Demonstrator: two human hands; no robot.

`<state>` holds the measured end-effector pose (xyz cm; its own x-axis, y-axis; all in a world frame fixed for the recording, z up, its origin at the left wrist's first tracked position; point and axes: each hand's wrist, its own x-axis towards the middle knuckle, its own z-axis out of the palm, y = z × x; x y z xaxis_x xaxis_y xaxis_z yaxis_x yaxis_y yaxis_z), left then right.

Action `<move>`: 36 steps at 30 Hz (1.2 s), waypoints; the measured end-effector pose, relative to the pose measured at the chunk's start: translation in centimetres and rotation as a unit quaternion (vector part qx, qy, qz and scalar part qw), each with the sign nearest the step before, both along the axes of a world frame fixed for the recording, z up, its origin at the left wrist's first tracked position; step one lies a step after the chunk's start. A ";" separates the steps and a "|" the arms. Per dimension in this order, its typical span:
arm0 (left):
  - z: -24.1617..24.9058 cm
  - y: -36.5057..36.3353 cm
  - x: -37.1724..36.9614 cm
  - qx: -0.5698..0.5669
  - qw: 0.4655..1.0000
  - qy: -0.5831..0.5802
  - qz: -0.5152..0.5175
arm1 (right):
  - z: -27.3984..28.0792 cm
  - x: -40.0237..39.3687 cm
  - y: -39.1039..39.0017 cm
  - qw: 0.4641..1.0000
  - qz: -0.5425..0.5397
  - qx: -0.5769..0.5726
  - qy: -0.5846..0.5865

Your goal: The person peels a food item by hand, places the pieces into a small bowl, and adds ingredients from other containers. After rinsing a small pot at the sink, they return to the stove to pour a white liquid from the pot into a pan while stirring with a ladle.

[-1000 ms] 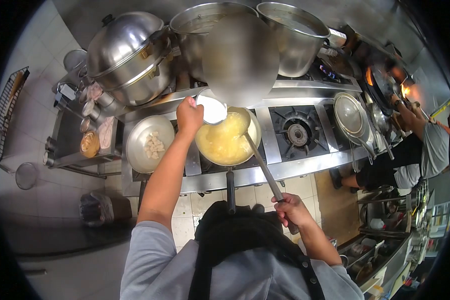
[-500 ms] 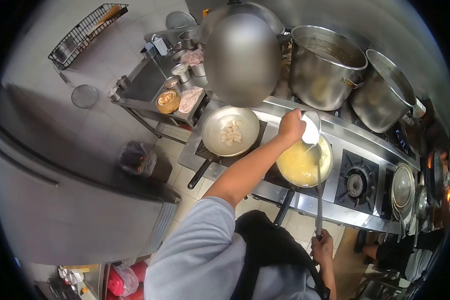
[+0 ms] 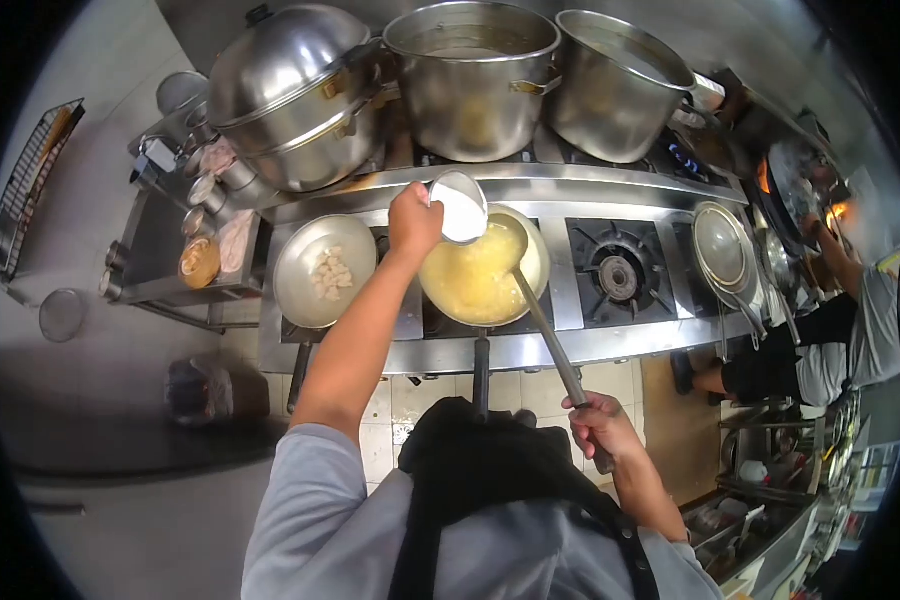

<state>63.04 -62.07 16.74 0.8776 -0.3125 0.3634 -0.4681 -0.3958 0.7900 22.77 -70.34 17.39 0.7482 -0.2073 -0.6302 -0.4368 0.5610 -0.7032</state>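
Note:
My left hand (image 3: 414, 222) is closed around the side of a small metal cup (image 3: 459, 238) of white contents. The cup tilts over the far left part of a frying pan (image 3: 537, 262) on the stove. Bubbly yellow liquid (image 3: 468, 280) covers much of the pan's bottom. My right hand (image 3: 602, 428) grips the dark end of a long-handled ladle (image 3: 552, 345), whose bowl dips into the liquid on the right side. To the left, a second frying pan (image 3: 294, 268) holds several pale, cut pieces of food (image 3: 332, 275).
A bare burner (image 3: 619, 277) lies right of the yellow pan, with stacked strainers (image 3: 722, 255) beyond. Large stockpots (image 3: 472, 105) and a lidded pot (image 3: 295, 95) line the back. A side table (image 3: 155, 250) carries ingredient containers. Another person (image 3: 850, 335) works at a flaming wok on the right.
My view has turned, so the stove now lies level across it and the pans appear further left. The ladle's handle slants more, while the cup stays tilted over the pan.

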 end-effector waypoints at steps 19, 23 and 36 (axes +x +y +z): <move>0.1 -0.1 0.1 0.032 0.999 0.001 -0.011 | -2.3 0.5 1.8 0.959 0.095 -0.256 0.079; 0.3 0.0 -0.1 0.042 0.999 0.001 -0.014 | -1.8 0.2 -0.3 0.997 0.002 0.073 0.034; 0.7 -0.2 -0.3 0.028 1.000 -0.006 -0.011 | 0.9 0.3 1.2 0.994 0.009 -0.111 0.014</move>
<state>62.78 -62.24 17.43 0.8658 -0.3523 0.3553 -0.4866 -0.4279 0.7616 23.09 -69.10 18.27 0.7366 -0.3302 -0.5903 -0.4663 0.3842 -0.7968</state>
